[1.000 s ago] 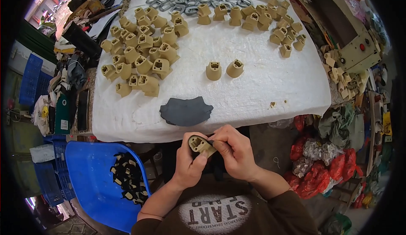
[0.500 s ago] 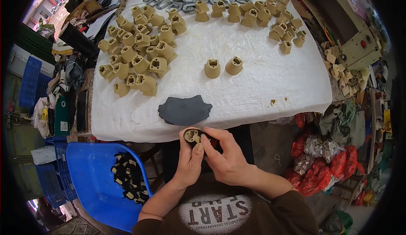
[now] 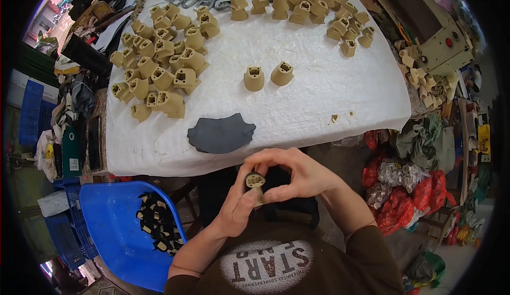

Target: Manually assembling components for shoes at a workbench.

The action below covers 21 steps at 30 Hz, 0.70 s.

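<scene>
**Partway through, with plenty left**

From my end, I judge this to be mid-run. The blue basin holds a heap of black-and-tan pieces, which I take to be the finished ones. Bare tan blocks crowd the bench, a big left cluster and a smaller right cluster, with a standing pair between, so much looks undone. The worked block is up off the bench, just before its near edge, a dark band around its rim; I cannot tell whether the band is fully seated.

My left hand has its fingers closed around that block, thumb against its side. My right hand arches its fingers wide of the thumb; I cannot tell whether the tips touch the block.

Against half a second ago, the right fingers have lifted from across the block into this arch. The grey sheet and standing pair keep their places on the bench; only my view shifts.
</scene>
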Each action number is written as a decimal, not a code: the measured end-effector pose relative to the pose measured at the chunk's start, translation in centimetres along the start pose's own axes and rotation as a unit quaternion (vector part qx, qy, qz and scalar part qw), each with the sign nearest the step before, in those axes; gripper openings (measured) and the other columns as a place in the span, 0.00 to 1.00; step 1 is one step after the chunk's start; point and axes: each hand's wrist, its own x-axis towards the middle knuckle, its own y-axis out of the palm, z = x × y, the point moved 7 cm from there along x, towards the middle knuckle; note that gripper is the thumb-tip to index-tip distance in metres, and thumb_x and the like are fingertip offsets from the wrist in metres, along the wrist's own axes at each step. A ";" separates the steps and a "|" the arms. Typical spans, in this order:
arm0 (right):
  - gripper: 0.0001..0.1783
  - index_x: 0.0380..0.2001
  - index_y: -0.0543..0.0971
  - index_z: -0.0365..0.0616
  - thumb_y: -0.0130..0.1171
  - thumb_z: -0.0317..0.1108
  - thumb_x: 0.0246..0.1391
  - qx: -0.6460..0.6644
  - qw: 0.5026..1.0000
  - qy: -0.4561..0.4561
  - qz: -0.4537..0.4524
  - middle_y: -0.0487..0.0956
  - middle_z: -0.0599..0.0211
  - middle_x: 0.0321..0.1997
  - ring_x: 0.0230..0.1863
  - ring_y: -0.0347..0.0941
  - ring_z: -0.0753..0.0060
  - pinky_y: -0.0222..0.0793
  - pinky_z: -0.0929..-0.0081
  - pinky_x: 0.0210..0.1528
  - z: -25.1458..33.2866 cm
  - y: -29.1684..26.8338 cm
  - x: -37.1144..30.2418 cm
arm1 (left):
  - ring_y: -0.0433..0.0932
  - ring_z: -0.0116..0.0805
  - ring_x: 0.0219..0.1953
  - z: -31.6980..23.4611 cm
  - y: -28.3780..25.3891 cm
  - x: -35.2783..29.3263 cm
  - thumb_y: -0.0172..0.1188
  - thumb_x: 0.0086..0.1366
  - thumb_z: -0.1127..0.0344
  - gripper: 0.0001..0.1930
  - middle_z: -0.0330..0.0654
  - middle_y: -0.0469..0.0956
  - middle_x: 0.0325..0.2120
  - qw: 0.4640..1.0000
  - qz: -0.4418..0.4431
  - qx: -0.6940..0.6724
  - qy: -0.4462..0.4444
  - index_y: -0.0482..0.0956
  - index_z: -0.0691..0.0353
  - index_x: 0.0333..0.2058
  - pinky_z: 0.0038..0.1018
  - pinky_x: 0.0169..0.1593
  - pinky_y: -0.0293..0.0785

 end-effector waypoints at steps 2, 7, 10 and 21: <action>0.35 0.56 0.67 0.39 0.67 0.31 0.42 -0.077 0.995 -0.040 -0.048 0.78 0.63 0.34 0.38 0.74 0.73 0.67 0.73 0.47 0.7 0.0 0.1 | 0.63 0.21 0.29 0.3 0.0 0.0 0.43 0.61 0.45 0.39 0.39 0.67 0.37 1.000 -0.004 -0.010 -0.011 0.47 0.69 0.61 0.17 0.28 0.60; 0.28 0.54 0.68 0.41 0.60 0.24 0.45 -0.064 0.986 -0.044 -0.149 0.78 0.64 0.34 0.35 0.72 0.72 0.69 0.76 0.39 -0.3 -0.2 0.0 | 0.65 0.24 0.26 0.8 0.0 0.6 0.39 0.66 0.50 0.31 0.49 0.64 0.50 0.985 0.008 -0.169 -0.026 0.48 0.65 0.61 0.19 0.29 0.63; 0.24 0.50 0.73 0.43 0.58 0.23 0.45 -0.153 0.959 -0.149 -0.184 0.76 0.64 0.40 0.44 0.66 0.63 0.62 0.68 0.50 1.2 -1.1 -0.6 | 0.65 0.27 0.21 1.2 -0.2 0.7 0.34 0.67 0.48 0.29 0.45 0.71 0.34 0.957 -0.007 -0.284 -0.060 0.52 0.62 0.60 0.21 0.23 0.61; 0.08 0.35 0.75 0.41 0.57 0.26 0.48 -0.289 0.926 -0.144 -0.195 0.64 0.62 0.43 0.46 0.58 0.62 0.55 0.69 0.51 1.4 0.9 -0.4 | 0.59 0.28 0.16 2.2 1.9 0.6 0.29 0.68 0.43 0.26 0.38 0.66 0.19 0.858 0.006 -0.465 -0.217 0.69 0.58 0.33 0.26 0.25 0.60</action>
